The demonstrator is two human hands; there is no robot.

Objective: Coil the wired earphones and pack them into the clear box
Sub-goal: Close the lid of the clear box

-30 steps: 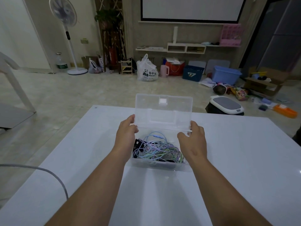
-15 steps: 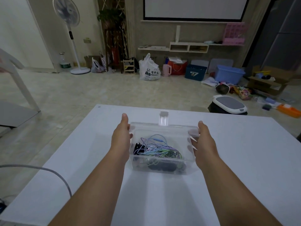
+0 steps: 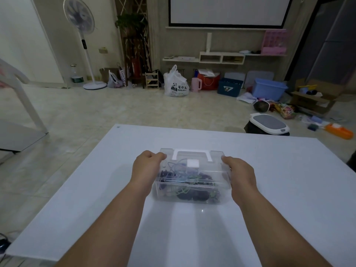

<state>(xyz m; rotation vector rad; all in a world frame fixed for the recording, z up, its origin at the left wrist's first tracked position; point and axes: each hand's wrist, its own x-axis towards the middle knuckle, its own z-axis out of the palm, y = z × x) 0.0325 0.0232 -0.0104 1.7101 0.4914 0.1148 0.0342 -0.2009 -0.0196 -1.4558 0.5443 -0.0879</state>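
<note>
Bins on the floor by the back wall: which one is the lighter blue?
The right-hand bin, pale periwinkle blue with a flared rim. The dark blue crate beside it sits further left, next to the red bag.

Between the left hand (image 3: 148, 166) and right hand (image 3: 239, 173) sits the clear box (image 3: 192, 195), lid down, both hands gripping its ends; tangled wired earphones (image 3: 185, 178) lie inside, on the white table (image 3: 279, 189).

White table (image 3: 269, 189) carrying one clear box (image 3: 192, 191)

The table is standing on a tiled floor (image 3: 96, 116), and the lidded box is sitting directly on it near the middle, holding tangled earphone cables (image 3: 185, 178), with a hand resting against each short end.
</note>
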